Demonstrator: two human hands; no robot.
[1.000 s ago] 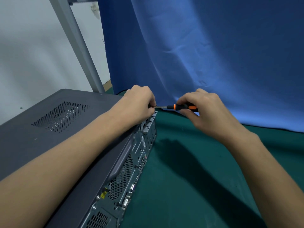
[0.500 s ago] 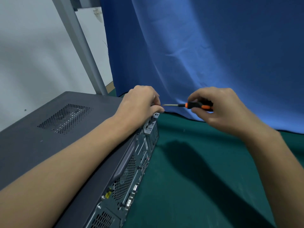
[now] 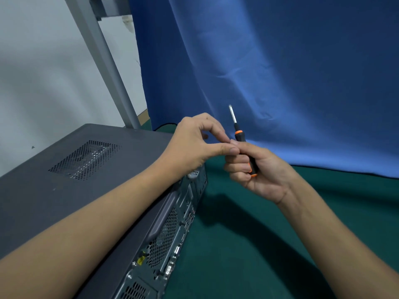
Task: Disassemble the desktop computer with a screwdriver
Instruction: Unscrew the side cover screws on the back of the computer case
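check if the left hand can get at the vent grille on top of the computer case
Probably yes: the left hand hovers above the far corner of the computer case, and nothing sits on the top between it and the vent grille.

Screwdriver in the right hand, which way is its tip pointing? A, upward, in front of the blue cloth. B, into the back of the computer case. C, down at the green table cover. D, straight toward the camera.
A: the right hand grips the screwdriver by its black and orange handle, with the metal shaft pointing up against the blue cloth, clear of the desktop computer.
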